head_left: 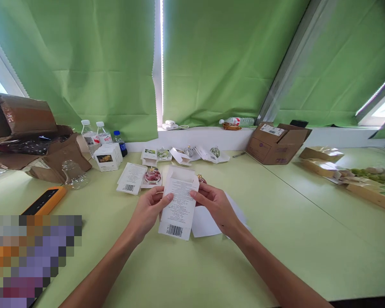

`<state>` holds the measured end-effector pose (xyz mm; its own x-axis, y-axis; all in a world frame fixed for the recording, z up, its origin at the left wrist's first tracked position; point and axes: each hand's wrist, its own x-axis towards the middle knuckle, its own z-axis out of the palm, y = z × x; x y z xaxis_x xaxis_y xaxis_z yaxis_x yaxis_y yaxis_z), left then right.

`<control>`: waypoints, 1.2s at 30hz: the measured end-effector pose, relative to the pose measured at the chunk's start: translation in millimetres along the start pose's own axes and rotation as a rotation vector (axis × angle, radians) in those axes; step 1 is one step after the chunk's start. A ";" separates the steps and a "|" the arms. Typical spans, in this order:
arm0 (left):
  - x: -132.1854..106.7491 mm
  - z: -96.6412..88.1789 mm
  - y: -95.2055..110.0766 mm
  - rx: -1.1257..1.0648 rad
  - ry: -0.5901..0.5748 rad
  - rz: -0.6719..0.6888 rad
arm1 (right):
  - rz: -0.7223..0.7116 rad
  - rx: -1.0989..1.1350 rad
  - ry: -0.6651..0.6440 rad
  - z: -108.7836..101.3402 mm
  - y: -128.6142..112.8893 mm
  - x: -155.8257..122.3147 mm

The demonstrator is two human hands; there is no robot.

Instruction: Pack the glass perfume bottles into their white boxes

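Between my two hands is a flattened white box with small print and a barcode near its lower end. My left hand grips its left edge, thumb on the printed face. On the opposite edge, my right hand pinches it the same way. A white sheet lies on the table under my right hand. Just behind the box, a glass ornament with red contents rests on a white carton piece, beside another flat printed box. A second reddish ornament is mostly hidden behind the held box.
Small cartons with glass ornaments line the table's back. White boxes, bottles and a clear jar stand left, near an open cardboard box and an orange-black case. Another cardboard box and trays sit right.
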<state>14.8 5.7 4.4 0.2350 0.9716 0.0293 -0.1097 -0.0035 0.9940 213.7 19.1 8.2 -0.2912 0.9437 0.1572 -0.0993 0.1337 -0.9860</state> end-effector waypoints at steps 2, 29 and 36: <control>-0.3 -0.2 1.0 -0.007 0.004 -0.030 | 0.015 0.010 -0.006 0.1 0.4 0.0; 0.9 2.4 -2.7 0.000 0.008 0.017 | -0.031 0.015 0.177 1.6 7.1 1.6; 0.4 2.1 -4.9 0.039 0.057 0.046 | -0.064 0.009 0.128 2.9 5.9 0.9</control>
<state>17.4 5.6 -0.3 0.1750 0.9820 0.0706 -0.0811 -0.0570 0.9951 210.1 19.9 2.7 -0.1600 0.9642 0.2113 -0.1223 0.1931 -0.9735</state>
